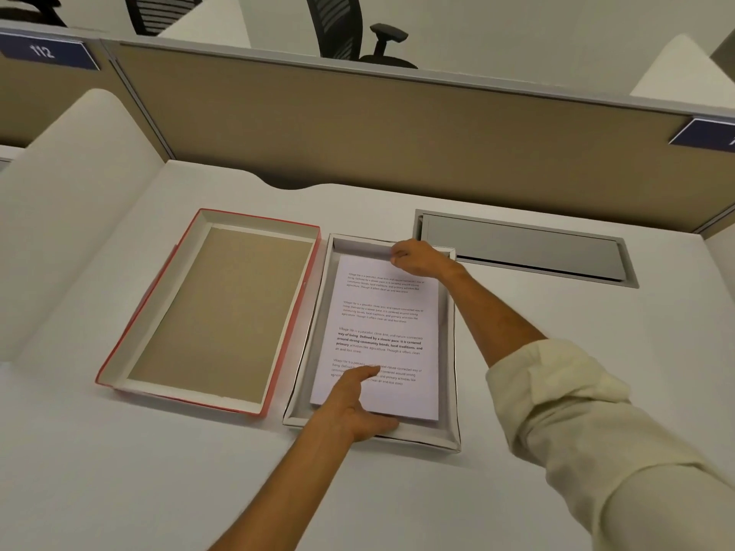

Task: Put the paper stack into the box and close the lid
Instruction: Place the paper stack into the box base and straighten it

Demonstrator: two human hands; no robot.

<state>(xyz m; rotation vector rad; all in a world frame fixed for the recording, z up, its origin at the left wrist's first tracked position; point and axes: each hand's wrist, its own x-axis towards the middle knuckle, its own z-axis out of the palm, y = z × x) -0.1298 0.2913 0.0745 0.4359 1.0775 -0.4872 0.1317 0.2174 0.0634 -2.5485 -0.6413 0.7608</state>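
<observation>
A white stack of printed paper (387, 324) lies inside the shallow white box (451, 391) on the desk. My left hand (358, 407) is at the stack's near edge, fingers on top and thumb under the paper's front edge. My right hand (413, 258) is at the stack's far edge, fingers curled around it by the box's far wall. The lid (214, 312), red outside with a brown inside, lies upside down to the left of the box, touching or nearly touching it.
A grey cable hatch (525, 248) is set into the desk behind the box on the right. A tan partition (358, 125) closes off the back of the desk. A white side panel (75, 216) stands at the left. Office chairs stand beyond the partition.
</observation>
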